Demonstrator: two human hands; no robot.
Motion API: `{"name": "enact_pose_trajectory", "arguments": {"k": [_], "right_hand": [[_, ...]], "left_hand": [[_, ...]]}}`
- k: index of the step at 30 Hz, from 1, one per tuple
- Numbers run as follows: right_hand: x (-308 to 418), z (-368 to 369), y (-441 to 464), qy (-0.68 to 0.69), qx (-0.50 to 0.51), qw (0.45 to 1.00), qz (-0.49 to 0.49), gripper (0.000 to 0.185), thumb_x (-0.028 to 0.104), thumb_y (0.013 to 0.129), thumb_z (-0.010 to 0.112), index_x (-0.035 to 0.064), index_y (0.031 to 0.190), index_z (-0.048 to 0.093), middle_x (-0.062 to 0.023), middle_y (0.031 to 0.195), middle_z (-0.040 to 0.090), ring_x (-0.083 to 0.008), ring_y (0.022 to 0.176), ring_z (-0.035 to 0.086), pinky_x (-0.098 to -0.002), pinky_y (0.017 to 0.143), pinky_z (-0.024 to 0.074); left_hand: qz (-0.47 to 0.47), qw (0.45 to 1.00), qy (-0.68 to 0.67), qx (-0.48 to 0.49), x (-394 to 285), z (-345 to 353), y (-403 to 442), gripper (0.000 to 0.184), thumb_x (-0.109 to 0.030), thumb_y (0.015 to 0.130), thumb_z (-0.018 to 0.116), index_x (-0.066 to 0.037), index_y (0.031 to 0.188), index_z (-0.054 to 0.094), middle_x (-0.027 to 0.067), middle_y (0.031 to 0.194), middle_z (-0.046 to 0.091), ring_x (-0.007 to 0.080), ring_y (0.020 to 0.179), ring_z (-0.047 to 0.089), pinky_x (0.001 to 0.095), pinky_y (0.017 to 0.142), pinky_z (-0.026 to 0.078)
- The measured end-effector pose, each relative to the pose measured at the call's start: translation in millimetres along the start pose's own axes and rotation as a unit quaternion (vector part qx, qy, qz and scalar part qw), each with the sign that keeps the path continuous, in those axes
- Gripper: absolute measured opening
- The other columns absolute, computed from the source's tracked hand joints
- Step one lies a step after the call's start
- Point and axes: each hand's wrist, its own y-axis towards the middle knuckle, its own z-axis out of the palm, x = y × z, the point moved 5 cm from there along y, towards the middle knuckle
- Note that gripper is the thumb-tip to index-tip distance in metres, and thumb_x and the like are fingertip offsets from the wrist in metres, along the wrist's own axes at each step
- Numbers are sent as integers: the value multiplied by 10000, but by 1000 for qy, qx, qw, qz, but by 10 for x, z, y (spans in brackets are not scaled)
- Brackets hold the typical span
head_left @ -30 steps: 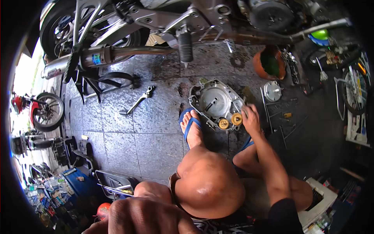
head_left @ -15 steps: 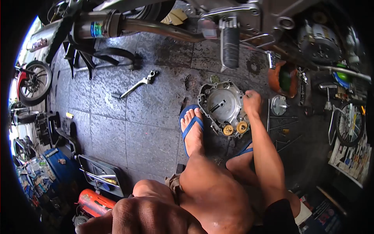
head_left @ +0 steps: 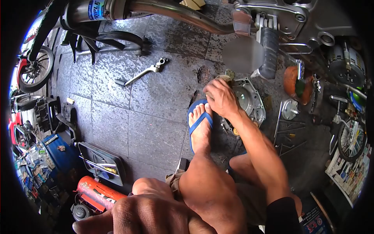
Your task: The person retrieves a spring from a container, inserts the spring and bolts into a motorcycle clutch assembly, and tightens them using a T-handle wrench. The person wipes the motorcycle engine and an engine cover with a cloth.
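My right hand [head_left: 224, 97] is over the left part of a round metal engine cover [head_left: 259, 102] on the floor, its fingers bent and closed. What they grip is hidden; something pale shows by the fingertips. A small yellow gear [head_left: 235, 132] shows at the cover's lower edge, partly behind my wrist. Close to the camera at the bottom, my left hand [head_left: 152, 216] shows its knuckles and one finger pointing left; the other fingertips are out of sight. My foot in a blue sandal [head_left: 200, 126] is just left of the cover.
A kick lever [head_left: 144, 72] lies on the tiles. Motorcycle parts and an exhaust pipe [head_left: 175, 11] cross the top. At right are a broken orange pot [head_left: 291, 80], a round metal part [head_left: 290, 109] and thin tools. A red cylinder [head_left: 97, 191] and a tray [head_left: 102, 162] are lower left.
My right hand has moved from the cover's right side across to its left side. The view has shifted, and my left hand remains at the bottom.
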Motion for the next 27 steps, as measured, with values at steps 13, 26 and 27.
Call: {"name": "enact_pose_trajectory", "arguments": {"k": [13,26,27], "right_hand": [[67,-510,-1498,-35,165,985,26,133,90,689,653,58,812,614,-112,887,574,-309,898,572,-399,785,485],[220,-1585,-2022,588,-407,630,305,221,96,785,617,9,987,594,-45,936,596,-141,884,563,-293,808,464],[24,-1313,-2046,576,-405,619,347,256,131,814,603,34,1051,607,-79,1027,609,-203,976,563,-331,889,441]], "left_hand": [[-60,946,256,-189,9,-792,-431,523,-474,926,452,-28,655,473,57,613,475,157,530,431,348,552,401],[-600,775,153,-128,1869,-1986,-769,628,-409,946,525,-92,1442,306,109,1388,454,300,1201,515,496,903,481],[-595,784,142,-109,1894,-2019,-721,657,-415,942,531,-111,1464,275,107,1433,404,299,1233,487,500,889,489]]}}
